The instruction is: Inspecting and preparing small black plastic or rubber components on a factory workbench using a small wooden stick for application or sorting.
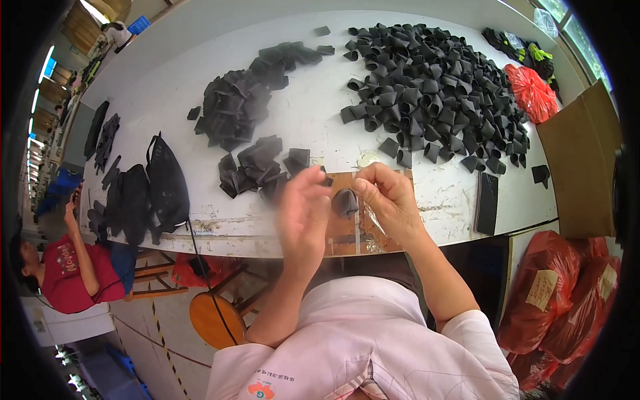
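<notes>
Hovering over the white table (313,100)'s near edge, the blurred left hand (303,220) and the right hand (393,203), thumb and forefinger close together, flank a dark grey curled fabric-like piece (345,204) on a flat brown panel (341,233); whether either grips anything, I cannot tell.

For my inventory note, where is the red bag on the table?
In the head view, the red bag lies at the upper right of the table, just right of the big black pile and near the brown cardboard.
</notes>
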